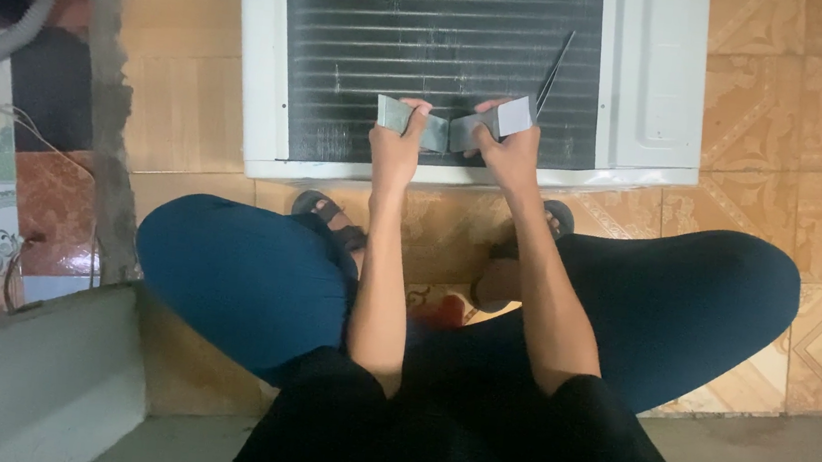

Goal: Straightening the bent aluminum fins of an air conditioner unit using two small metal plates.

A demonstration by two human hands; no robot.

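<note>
A white air-conditioner unit (266, 66) lies on the tiled floor in front of me, its dark finned coil (430, 32) facing up. My left hand (394, 144) grips one end of a bent grey strip (441, 128), perhaps metal or tape, over the coil's near edge. The other end is gripped in my right hand (507, 150), where the strip folds upward. A thin dark rod (554, 69) leans on the coil just beyond my right hand. Both forearms reach forward between my knees.
I squat with blue-trousered knees (246, 275) spread and sandalled feet (327, 215) near the unit. A rough grey pillar (107, 101) and a grey hose (9, 22) stand at the left. A pale ledge (25, 375) sits at the lower left.
</note>
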